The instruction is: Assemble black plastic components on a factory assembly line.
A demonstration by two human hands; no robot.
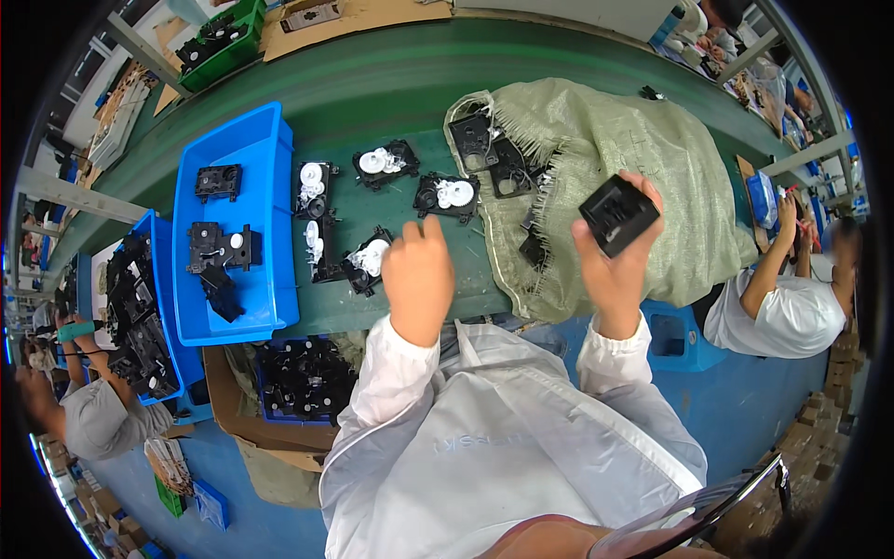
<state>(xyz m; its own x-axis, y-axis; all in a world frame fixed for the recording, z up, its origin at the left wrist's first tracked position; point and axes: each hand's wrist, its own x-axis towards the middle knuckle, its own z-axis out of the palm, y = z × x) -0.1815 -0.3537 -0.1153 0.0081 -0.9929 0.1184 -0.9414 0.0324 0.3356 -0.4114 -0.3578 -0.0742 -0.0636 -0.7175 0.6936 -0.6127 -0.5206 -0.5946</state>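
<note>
My right hand (622, 270) grips a black plastic housing (618, 216), a boxy part with its hollow side facing up, above a woven sack. My left hand (419, 279) is over the green bench with its fingers curled. Whether anything is inside those fingers is hidden. Its fingertips are close to a black gear assembly (447, 195) with white gears. Beside the same hand lies another gear assembly (369, 260). Several more, such as one gear assembly (385, 163) farther back, lie on the bench to the left.
A blue tray (285, 186) at the left holds several black parts. The pale green woven sack (643, 130) spills black housings (475, 142). A second blue bin (168, 307) and a cardboard box (228, 391) stand left and below. Co-workers sit at both sides.
</note>
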